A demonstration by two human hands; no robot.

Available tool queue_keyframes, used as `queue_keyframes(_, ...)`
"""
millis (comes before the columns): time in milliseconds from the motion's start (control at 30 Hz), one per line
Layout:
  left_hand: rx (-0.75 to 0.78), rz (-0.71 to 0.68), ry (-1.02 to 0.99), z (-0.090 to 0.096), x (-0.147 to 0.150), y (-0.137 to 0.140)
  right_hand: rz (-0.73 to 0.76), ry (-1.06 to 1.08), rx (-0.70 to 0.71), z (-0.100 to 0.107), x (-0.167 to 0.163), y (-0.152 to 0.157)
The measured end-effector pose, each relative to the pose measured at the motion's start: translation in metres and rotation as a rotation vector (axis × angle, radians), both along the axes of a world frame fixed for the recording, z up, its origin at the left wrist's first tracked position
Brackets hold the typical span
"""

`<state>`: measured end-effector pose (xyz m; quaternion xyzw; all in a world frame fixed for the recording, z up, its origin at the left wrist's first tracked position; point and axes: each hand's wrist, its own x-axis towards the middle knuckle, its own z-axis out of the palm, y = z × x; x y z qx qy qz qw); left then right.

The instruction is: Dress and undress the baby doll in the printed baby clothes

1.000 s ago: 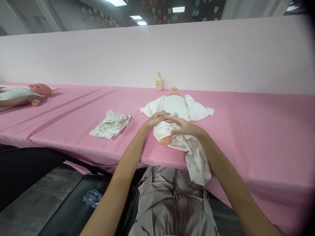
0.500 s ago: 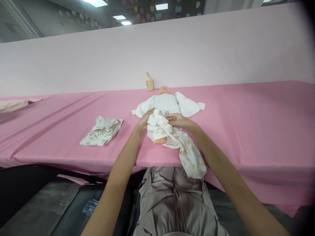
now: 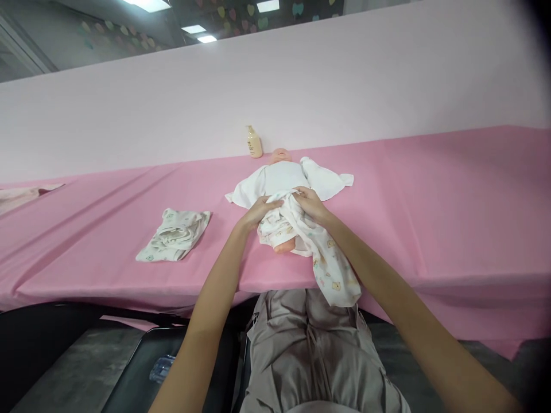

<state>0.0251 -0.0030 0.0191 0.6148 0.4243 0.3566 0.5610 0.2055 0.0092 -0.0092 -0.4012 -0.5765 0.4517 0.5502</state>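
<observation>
A baby doll [image 3: 284,175] in a white long-sleeved top lies on its back, head toward the wall. Bear-printed white baby pants [image 3: 329,261] are bunched round one of its legs, and a bare foot [image 3: 284,246] sticks out. The other pant leg trails over the table's front edge. My left hand [image 3: 258,211] pinches the upper edge of the pants on the left. On the right, my right hand [image 3: 310,205] grips the same edge with curled fingers. The doll's other leg is hidden by the cloth.
Folded printed clothing [image 3: 174,234] lies to the left on the pink-covered table [image 3: 430,218]. A cream pump bottle [image 3: 254,143] stands against the white wall behind the doll. At far left is pale pink cloth [image 3: 21,198]. A clear plastic object [image 3: 161,368] rests on a black chair [image 3: 129,378].
My right hand has closed from a flatter pose onto the pants' edge. My left hand has moved onto the edge too, and the cloth is drawn up between both hands.
</observation>
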Motion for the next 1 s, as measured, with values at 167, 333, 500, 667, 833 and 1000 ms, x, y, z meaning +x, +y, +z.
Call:
queue_keyframes(167,-0.013,0.095,-0.206,-0.003,-0.001,0.007,0.263,-0.077,-0.150,0.009,0.010,-0.014)
queue_keyframes(333,-0.091,0.076,-0.304,-0.013,0.006,0.012,0.412,0.120,-0.248,0.010,0.016,-0.016)
queue_keyframes(500,-0.146,-0.075,-0.147,-0.012,0.006,0.006,0.267,0.297,-0.306,0.001,0.010,-0.008)
queue_keyframes(667,-0.125,-0.106,0.047,-0.005,0.002,-0.002,0.205,0.283,-0.303,0.001,0.011,-0.009)
queue_keyframes(833,-0.080,-0.024,-0.176,-0.009,0.011,-0.004,0.306,-0.019,-0.277,0.009,0.016,-0.017)
queue_keyframes(1000,0.045,0.091,-0.210,-0.018,0.019,-0.001,0.307,-0.159,-0.298,0.011,0.018,-0.017)
